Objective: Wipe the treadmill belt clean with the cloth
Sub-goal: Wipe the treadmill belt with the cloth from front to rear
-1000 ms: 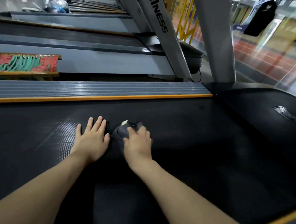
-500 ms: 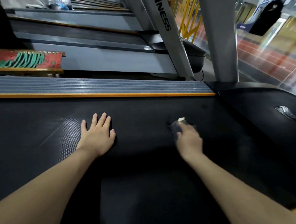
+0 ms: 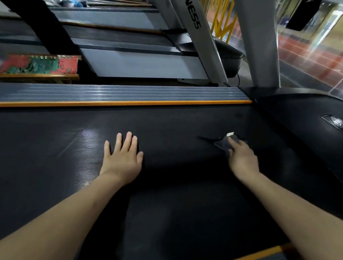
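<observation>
The black textured treadmill belt [image 3: 176, 130] fills the middle of the head view. My left hand [image 3: 123, 157] lies flat on it, fingers straight and spread, left of centre. My right hand [image 3: 242, 159] presses a small dark grey cloth [image 3: 222, 143] with a white tag onto the belt further right, near the motor cover. The hand covers most of the cloth, and my fingertips are hidden in it.
A grey ribbed side rail with an orange strip [image 3: 119, 98] borders the belt's far edge. The black motor cover [image 3: 312, 125] rises at the right. Grey uprights [image 3: 259, 45] stand behind it. Another treadmill [image 3: 130, 60] lies beyond. An orange-edged rail corner [image 3: 259, 257] shows at the bottom right.
My right hand has slid the cloth rightward across the belt, away from my left hand and toward the motor cover. My left hand has stayed flat in place.
</observation>
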A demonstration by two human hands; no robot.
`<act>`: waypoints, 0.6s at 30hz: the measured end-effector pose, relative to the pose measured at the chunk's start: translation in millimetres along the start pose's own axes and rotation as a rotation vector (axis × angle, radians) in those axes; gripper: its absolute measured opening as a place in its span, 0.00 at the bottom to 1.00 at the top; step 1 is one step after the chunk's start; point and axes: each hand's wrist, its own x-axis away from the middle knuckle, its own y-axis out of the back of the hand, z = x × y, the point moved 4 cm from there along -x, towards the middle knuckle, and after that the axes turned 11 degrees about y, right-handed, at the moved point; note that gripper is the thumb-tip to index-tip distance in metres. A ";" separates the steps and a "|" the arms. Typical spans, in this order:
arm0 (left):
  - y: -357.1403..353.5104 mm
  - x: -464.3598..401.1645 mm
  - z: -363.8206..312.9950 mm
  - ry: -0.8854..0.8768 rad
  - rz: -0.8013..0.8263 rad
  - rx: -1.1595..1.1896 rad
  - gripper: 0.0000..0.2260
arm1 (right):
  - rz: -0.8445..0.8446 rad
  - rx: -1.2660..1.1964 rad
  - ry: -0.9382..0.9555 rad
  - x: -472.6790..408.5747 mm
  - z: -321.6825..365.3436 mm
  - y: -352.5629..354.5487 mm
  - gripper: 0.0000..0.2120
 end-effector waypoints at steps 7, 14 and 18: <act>3.0 -0.6 -3.3 -0.024 -0.020 0.060 0.26 | -0.032 0.021 0.090 19.2 117.1 -32.1 0.18; 4.6 29.0 -0.3 -0.051 0.032 0.015 0.27 | 0.160 -0.094 0.353 47.3 179.4 -44.0 0.29; 2.6 63.1 0.3 -0.073 0.041 0.010 0.28 | 0.093 -0.061 0.151 31.6 59.6 -7.2 0.26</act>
